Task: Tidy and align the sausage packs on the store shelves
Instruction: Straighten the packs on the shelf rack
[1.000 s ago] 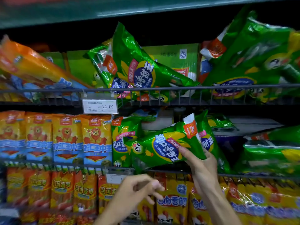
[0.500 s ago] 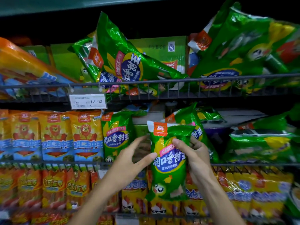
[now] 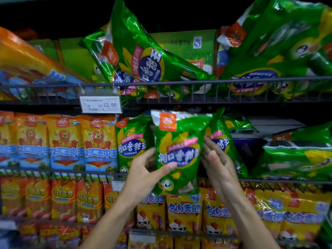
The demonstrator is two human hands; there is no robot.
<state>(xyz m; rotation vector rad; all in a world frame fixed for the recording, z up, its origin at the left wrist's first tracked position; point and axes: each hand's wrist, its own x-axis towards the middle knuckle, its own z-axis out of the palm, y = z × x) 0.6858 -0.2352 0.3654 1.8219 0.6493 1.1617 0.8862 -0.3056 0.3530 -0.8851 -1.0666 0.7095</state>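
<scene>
Green sausage pack stands upright at centre in the head view, between my hands. My left hand pinches its lower edge at seven o'clock; my right hand lies flat-fingered against its three o'clock side, so I judge I'm squaring it beside the upright green pack at nine o'clock.

green pack turned upright, left hand now gripping it
</scene>
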